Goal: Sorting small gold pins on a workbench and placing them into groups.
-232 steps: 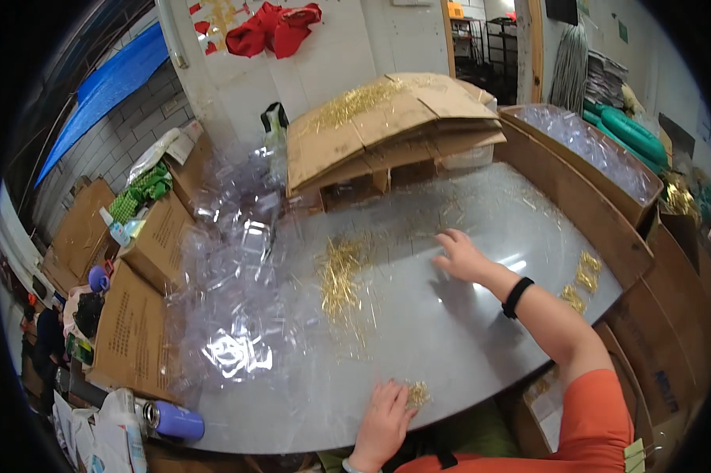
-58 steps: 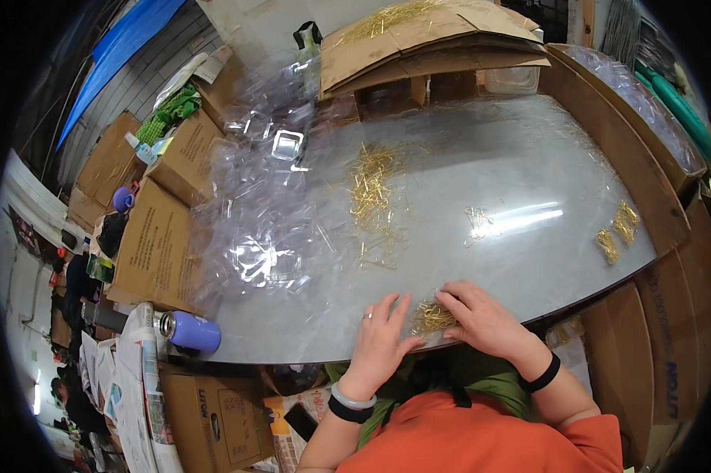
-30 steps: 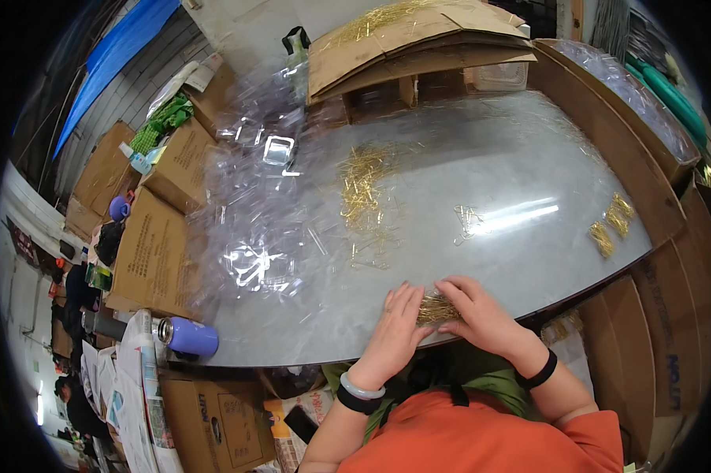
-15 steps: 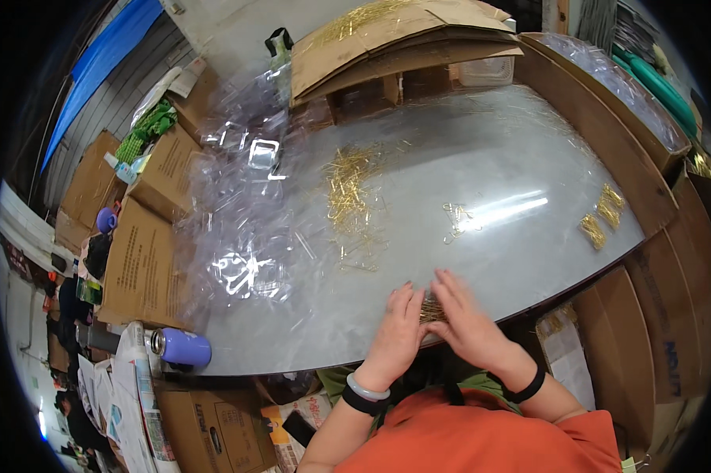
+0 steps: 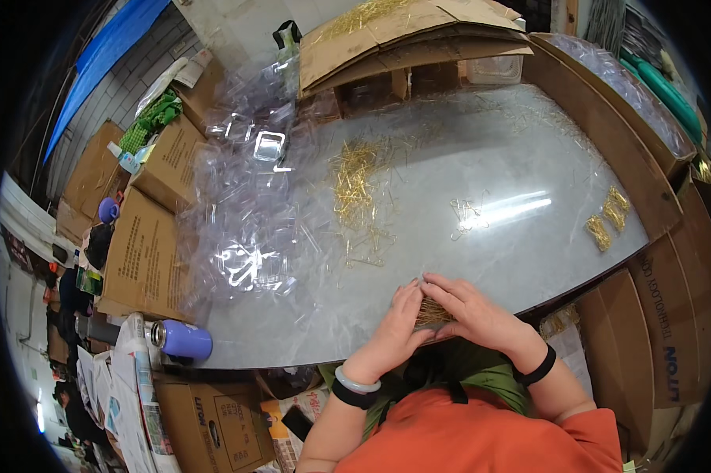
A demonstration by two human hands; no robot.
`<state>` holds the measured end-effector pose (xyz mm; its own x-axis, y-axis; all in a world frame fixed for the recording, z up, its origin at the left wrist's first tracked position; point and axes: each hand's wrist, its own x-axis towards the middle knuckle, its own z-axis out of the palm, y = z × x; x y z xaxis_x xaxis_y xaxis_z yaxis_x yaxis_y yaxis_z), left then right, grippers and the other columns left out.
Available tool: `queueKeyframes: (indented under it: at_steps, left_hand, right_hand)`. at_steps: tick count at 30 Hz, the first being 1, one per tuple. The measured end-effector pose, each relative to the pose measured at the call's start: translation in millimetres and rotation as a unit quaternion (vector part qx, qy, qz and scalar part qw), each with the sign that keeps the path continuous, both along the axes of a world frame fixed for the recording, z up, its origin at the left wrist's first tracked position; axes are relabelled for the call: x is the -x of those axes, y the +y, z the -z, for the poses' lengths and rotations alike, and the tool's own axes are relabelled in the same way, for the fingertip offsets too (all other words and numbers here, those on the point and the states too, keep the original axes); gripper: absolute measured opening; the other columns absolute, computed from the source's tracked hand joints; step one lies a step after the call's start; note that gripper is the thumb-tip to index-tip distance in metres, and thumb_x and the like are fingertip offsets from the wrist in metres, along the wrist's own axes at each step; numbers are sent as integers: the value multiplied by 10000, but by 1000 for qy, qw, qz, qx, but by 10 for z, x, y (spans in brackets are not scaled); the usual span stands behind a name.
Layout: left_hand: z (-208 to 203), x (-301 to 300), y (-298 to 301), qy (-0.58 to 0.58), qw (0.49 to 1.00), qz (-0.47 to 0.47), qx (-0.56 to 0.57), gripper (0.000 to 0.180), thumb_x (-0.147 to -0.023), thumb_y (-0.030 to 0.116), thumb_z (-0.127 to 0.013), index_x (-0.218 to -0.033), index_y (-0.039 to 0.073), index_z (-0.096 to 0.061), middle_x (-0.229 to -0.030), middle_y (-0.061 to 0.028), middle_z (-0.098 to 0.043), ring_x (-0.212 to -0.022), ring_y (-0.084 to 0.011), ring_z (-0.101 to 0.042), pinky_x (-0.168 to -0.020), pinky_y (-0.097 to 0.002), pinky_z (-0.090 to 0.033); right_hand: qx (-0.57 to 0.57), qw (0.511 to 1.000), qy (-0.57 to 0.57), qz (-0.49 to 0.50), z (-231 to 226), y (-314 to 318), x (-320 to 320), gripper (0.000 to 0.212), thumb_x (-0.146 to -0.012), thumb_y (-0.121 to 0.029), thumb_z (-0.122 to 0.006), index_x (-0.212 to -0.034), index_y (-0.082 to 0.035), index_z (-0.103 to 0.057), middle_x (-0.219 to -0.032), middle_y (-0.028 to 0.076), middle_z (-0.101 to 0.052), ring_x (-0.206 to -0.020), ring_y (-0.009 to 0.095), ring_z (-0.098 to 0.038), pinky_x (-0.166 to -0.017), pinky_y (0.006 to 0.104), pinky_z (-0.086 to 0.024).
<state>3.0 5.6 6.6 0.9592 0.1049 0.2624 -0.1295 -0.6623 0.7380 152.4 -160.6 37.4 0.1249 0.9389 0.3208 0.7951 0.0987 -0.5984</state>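
Between my palms, at the table's front edge, lies a bundle of thin gold wire hooks [image 5: 432,312]. My left hand [image 5: 392,327] presses against its left side, fingers together and pointing away from me. From the right, my right hand [image 5: 473,311] closes round the same bundle, its fingers angled over the top so the fingertips of both hands nearly meet. Much of the bundle is hidden by the hands. A few loose wire hooks [image 5: 467,214] lie beyond my hands, and a larger tangled pile of gold hooks [image 5: 357,185] spreads over mid-table.
Clear plastic packages [image 5: 249,205] heap along the table's left side. Near the right edge lie small gathered gold bundles [image 5: 598,233]. A purple bottle [image 5: 183,340] stands at the front left corner. Cardboard [image 5: 402,49] covers compartments at the back, and a cardboard wall [image 5: 599,130] borders the right.
My right hand's blurred, raised fingers have come down and inward over the bundle. My left hand stays against it, and the whole view has shifted slightly.
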Motion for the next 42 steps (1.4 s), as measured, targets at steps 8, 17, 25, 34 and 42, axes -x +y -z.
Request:
queueKeyframes:
  at_steps: [8, 17, 25, 34, 42]
  left_hand:
    - [130, 22, -55, -8, 996, -41, -77, 712, -887, -4, -649, -1507, -77, -308, -1488, -301, -402, -1397, -477, -387, -1194, -493, -327]
    - [-105, 240, -151, -13, 990, -142, -12, 746, -927, 68, -641, -1557, -53, -261, -1446, -280, -460, -1318, -451, -459, -1128, -479, -390]
    - [-400, 1275, 927, 107, 818, -547, -141, 481, -952, 447, -670, -1068, -20, -664, -1023, -221, -662, -950, -397, -654, -803, -492, -519]
    - [-285, 1039, 766, 81, 898, -432, 25, 193, -940, 162, -660, -868, 0, -582, -981, -178, -687, -895, -315, -694, -786, -407, -542]
    - [-166, 1332, -150, 102, 798, -171, 569, 188, -951, -58, -584, -900, 45, -436, -1171, -247, -642, -1060, -355, -706, -903, -445, -607]
  right_hand:
    - [-12, 993, -99, 55, -28, 31, 236, 697, -841, -93, -722, -1458, 41, -429, -1484, 226, -465, -1356, 410, -465, -1128, 470, -417]
    - [7, 981, -151, 122, 164, 110, 370, 493, -863, -6, -554, -1353, 41, -538, -1386, 184, -557, -1326, 381, -511, -1105, 454, -446]
    - [-37, 979, -130, 153, 135, 113, 398, 427, -851, 2, -559, -1277, 10, -590, -1256, 158, -592, -1257, 363, -558, -1061, 447, -478]
    - [-53, 979, -119, 157, 188, 58, 364, 412, -862, 9, -561, -1272, -11, -596, -1258, 147, -601, -1261, 378, -550, -1098, 465, -447]
    - [-31, 983, -110, 146, 190, 104, 321, 425, -865, 28, -564, -1284, -43, -593, -1280, 135, -606, -1309, 372, -521, -1144, 494, -401]
